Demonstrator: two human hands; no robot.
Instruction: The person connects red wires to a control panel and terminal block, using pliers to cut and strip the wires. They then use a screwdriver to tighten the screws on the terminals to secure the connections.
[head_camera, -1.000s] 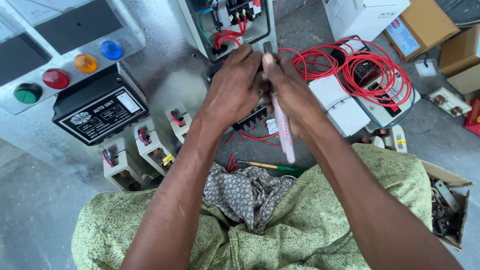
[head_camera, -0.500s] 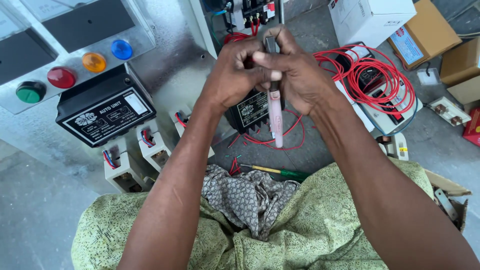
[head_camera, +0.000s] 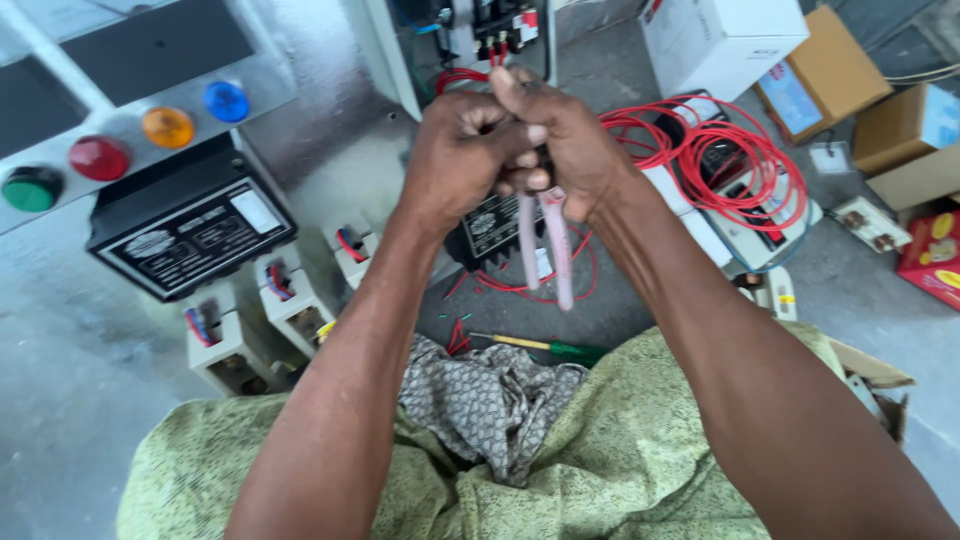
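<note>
Hands (head_camera: 515, 150) above grey concrete floor (head_camera: 70, 400)

Both hands now sit higher and farther out than a second ago, the left hand (head_camera: 462, 150) and right hand (head_camera: 565, 150) clasped tighter together. The pink-handled pliers (head_camera: 545, 245) show two splayed handles hanging below the fists, where earlier one straight handle showed.

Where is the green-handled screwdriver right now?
In the head view, the screwdriver lies on the floor at centre, just below the pink-handled tool, between the patterned cloth and the red wire scraps.
</note>
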